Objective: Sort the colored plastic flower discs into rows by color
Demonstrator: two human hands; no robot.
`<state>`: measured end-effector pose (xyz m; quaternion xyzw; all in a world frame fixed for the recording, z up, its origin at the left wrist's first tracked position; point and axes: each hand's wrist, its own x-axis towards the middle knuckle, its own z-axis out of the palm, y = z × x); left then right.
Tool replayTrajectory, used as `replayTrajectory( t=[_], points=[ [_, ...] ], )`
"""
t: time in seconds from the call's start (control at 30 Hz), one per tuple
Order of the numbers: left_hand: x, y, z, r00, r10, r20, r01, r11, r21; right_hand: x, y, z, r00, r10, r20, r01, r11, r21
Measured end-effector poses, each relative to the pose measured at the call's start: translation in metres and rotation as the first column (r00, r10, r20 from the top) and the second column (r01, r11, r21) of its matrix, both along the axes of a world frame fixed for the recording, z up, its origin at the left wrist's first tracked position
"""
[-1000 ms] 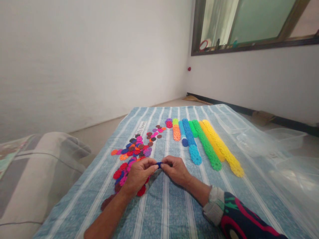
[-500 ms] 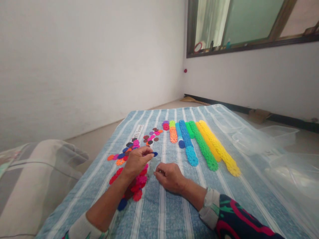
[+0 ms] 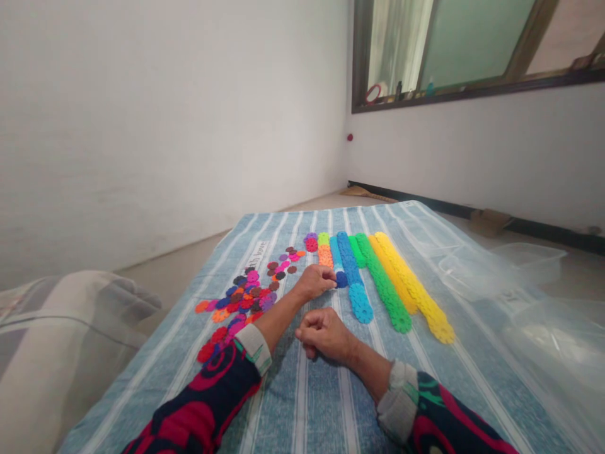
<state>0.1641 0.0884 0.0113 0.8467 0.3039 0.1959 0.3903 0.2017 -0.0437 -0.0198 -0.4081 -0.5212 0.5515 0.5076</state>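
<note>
My left hand (image 3: pixel 314 282) reaches forward across the blue striped cloth (image 3: pixel 321 403), fingers pinched at a dark blue disc (image 3: pixel 341 279) at the near end of the short blue row. My right hand (image 3: pixel 324 333) rests on the cloth closer to me, fingers curled into a loose fist; nothing shows in it. Sorted rows of flower-shaped plastic discs lie ahead: orange (image 3: pixel 325 255), blue (image 3: pixel 354 277), green (image 3: pixel 384 284) and yellow (image 3: pixel 416 293). A loose pile of mixed discs (image 3: pixel 241 299) lies to the left.
Clear plastic containers and bags (image 3: pixel 496 274) sit at the right. A grey cushion (image 3: pixel 70 340) lies at the left edge. White walls and a window (image 3: pixel 454 44) stand behind. The floor shows beyond the cloth's far edge.
My hands were together pinching a dark blue disc. The left hand then carried it forward and right to the near end of the blue row. The right hand stayed behind, curled.
</note>
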Motion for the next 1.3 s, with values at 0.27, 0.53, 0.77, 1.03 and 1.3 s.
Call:
replayTrajectory(
  t=[0.27, 0.53, 0.77, 1.03, 1.3],
  points=[
    [0.014, 0.002, -0.006, 1.0, -0.025, 0.002, 0.025, 0.999, 0.035, -0.002, 0.004, -0.003, 0.998, -0.008, -0.056, 0.005, 0.999, -0.05],
    [0.013, 0.003, -0.01, 0.999, 0.052, -0.014, -0.047, 0.969, 0.244, -0.001, 0.003, 0.001, 0.997, -0.011, -0.08, 0.007, 0.999, -0.042],
    [-0.029, 0.003, 0.004, 0.993, 0.117, -0.001, -0.113, 0.963, 0.246, -0.002, 0.0, 0.004, 0.999, -0.02, -0.048, 0.017, 0.998, -0.058],
    [-0.158, -0.016, 0.045, 0.937, 0.326, -0.125, -0.274, 0.908, 0.317, 0.0, -0.009, 0.007, 0.999, -0.03, 0.011, 0.03, 0.996, -0.087],
    [-0.237, -0.048, 0.034, 0.87, 0.388, -0.305, -0.332, 0.917, 0.22, -0.002, -0.016, 0.01, 0.996, -0.062, 0.066, 0.069, 0.992, -0.104]
  ],
)
